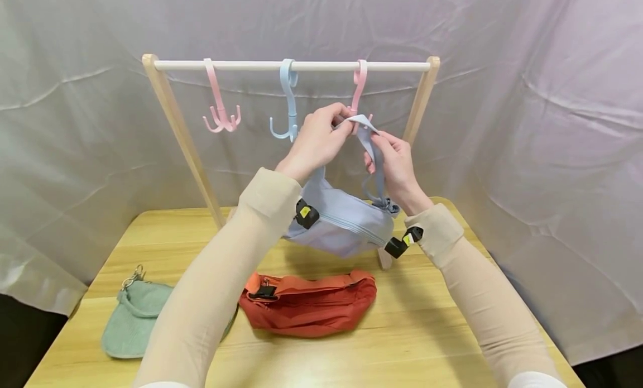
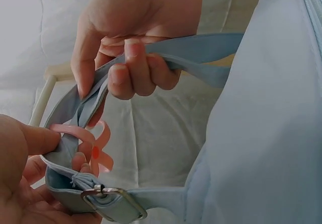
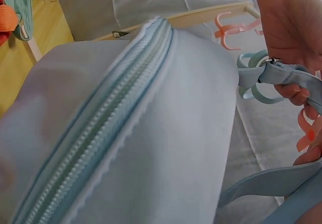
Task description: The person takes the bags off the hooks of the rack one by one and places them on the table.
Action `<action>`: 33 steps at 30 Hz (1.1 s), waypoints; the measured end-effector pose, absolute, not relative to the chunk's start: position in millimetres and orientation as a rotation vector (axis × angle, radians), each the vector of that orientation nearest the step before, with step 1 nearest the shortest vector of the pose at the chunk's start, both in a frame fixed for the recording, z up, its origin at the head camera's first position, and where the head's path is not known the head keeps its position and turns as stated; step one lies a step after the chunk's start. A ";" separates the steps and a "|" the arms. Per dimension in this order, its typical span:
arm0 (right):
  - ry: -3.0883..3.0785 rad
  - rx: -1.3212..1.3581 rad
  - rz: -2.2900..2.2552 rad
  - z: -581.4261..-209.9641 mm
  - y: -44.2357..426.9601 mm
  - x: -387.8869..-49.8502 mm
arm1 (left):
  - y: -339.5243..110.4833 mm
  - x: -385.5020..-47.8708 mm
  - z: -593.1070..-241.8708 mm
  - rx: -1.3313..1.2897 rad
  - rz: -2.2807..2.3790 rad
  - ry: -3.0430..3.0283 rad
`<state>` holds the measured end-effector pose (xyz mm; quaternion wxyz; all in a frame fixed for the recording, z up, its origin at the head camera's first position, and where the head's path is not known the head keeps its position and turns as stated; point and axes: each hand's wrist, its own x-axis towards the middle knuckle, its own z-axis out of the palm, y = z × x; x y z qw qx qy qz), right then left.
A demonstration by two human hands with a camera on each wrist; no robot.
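A light blue zippered bag (image 1: 341, 223) hangs above the table by its strap (image 1: 378, 173). With thumb and fingers, my left hand (image 1: 318, 137) grips the strap beside the right pink hook (image 1: 359, 86); a metal buckle (image 2: 114, 204) sits on the strap close to that hand. My right hand (image 1: 394, 162) pinches another part of the strap, its fingers curled round it in the left wrist view. Between the hands, the strap meets the hook's pink prongs (image 2: 103, 146). Whether it is fully over a prong, I cannot tell. The closed zipper (image 3: 95, 128) fills much of the right wrist view.
The white rod (image 1: 246, 66) of a wooden-legged rack also carries a blue hook (image 1: 289, 97) and another pink hook (image 1: 218, 100). On the wooden table (image 1: 402, 332) lie a red-orange waist bag (image 1: 311, 307) and a green bag (image 1: 133, 321), partly behind my left sleeve.
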<state>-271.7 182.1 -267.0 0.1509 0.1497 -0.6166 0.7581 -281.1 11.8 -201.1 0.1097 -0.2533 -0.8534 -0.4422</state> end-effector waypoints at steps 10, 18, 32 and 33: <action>-1.778 0.487 2.153 -272.4 181.9 -268.1 | 8.6 -281.8 -197.5 -0.812 -1.535 -2.504; -1.811 0.569 2.143 -277.7 180.4 -269.2 | 9.2 -283.1 -193.8 -0.854 -1.534 -2.507; -1.849 0.620 2.062 -289.4 173.0 -266.6 | 9.3 -279.1 -187.9 -0.834 -1.481 -2.540; -1.851 0.624 2.065 -289.8 172.8 -266.7 | 9.1 -279.2 -187.3 -0.833 -1.476 -2.538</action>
